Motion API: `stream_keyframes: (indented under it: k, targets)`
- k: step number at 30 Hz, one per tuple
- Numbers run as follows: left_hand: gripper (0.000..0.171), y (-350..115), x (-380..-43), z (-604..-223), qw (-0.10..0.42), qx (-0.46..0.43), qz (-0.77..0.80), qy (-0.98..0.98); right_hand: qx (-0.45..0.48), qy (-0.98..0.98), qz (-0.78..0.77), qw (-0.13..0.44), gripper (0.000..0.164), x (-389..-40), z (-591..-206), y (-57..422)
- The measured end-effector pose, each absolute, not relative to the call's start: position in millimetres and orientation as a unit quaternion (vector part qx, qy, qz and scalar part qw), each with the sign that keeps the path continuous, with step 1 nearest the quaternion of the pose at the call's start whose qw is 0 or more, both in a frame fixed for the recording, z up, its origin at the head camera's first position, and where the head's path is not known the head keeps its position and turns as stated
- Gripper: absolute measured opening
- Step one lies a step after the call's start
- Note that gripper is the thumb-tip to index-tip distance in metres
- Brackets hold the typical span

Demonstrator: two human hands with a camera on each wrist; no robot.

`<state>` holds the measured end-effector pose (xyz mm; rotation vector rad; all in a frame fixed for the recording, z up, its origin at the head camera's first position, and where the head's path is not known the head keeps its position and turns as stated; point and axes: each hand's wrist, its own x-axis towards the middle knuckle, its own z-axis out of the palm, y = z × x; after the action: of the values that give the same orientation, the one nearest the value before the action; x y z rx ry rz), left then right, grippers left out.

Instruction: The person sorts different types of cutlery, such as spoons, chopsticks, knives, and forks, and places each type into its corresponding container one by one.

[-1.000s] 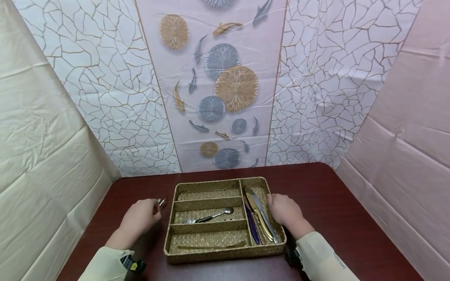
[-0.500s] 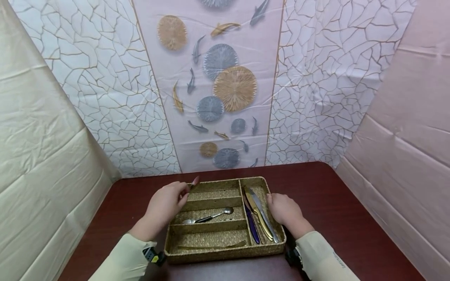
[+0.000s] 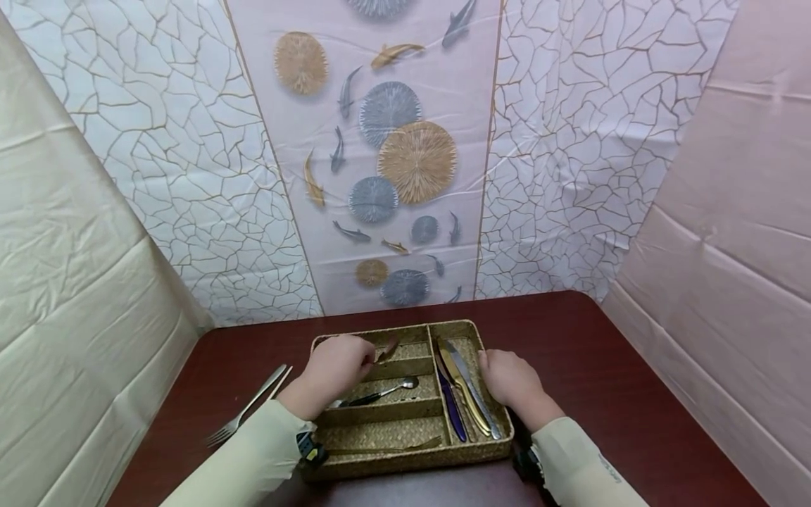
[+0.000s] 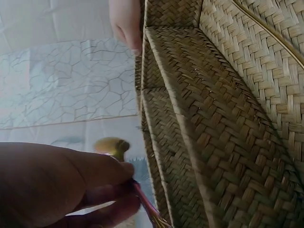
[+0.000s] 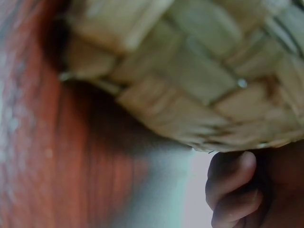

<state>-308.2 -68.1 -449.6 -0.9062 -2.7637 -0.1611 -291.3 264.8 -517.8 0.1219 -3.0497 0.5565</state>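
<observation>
My left hand (image 3: 338, 362) reaches over the back left compartment of a woven cutlery tray (image 3: 405, 468). It pinches a slim piece of cutlery (image 4: 148, 205), pink along the shaft with gold parts; in the head view its reddish end (image 3: 388, 349) points up and right over that compartment. A rounded gold end (image 4: 110, 144) shows behind the thumb in the left wrist view. My right hand (image 3: 514, 384) grips the tray's right rim, with curled fingers (image 5: 232, 175) against the outer wall. Much of the held piece is hidden by the hand.
A black-handled spoon (image 3: 374, 397) lies in the middle compartment and a gold fork (image 3: 386, 448) in the front one. Several knives (image 3: 467, 387) fill the right compartment. On the dark red table (image 3: 595, 380), a silver fork (image 3: 231, 425) lies left beside another slim piece.
My left hand has moved right from beside the tray to over its back compartment, carrying the cutlery. The silver fork at left has come into view. My right hand keeps its grip.
</observation>
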Motion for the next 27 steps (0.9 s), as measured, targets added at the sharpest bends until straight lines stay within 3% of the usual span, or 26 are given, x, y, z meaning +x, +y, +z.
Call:
stream_keyframes:
  k: [12, 21, 27]
  targets:
    - [0.051, -58.6, -320.1, -464.0, 0.057, -0.316, -0.040, -0.946, 0.036, -0.983, 0.181, 0.017, 0.055, -293.4, -516.0, 262.0]
    - [0.050, -53.8, -320.9, -471.6, 0.079, -0.349, -0.033, -0.933, 0.035, -0.983, 0.181, 0.017, 0.056, -293.3, -517.1, 263.6]
    - [0.053, -50.3, -321.8, -474.0, 0.060, -0.352, -0.040, -0.933, 0.033, -0.982, 0.183, 0.017, 0.053, -292.4, -517.8, 264.3]
